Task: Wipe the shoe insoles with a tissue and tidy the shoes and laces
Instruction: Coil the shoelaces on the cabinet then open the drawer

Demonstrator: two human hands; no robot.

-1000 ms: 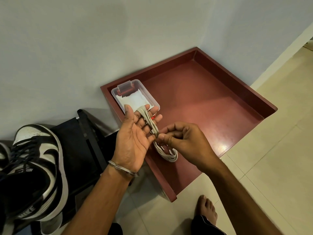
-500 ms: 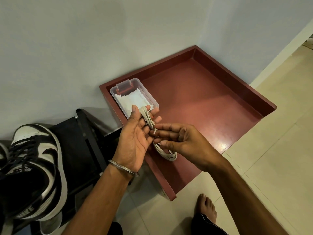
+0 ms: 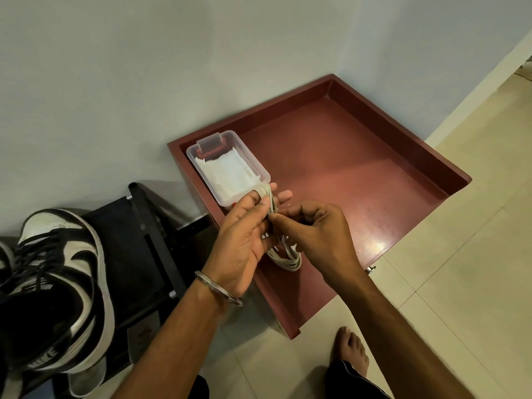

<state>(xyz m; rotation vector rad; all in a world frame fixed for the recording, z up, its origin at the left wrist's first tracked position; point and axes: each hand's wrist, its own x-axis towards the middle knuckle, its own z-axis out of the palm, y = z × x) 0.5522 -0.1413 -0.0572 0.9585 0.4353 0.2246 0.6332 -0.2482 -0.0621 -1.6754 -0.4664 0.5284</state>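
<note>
Now thumb-pinned, the pale flat lace [image 3: 283, 256] loops round left hand [image 3: 244, 237].

left hand [image 3: 241, 243] thumb now folded over lace [image 3: 283, 256], right hand [image 3: 313, 234] pinching closer

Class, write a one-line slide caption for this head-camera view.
Left hand holds a coiled white shoelace while the right hand pinches its end, above a red tray.

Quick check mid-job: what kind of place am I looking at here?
Probably a home corner by a wall, used for shoes: tiled floor, a black-and-white sneaker on a dark rack, and a red-brown tray holding a tissue box.
</note>
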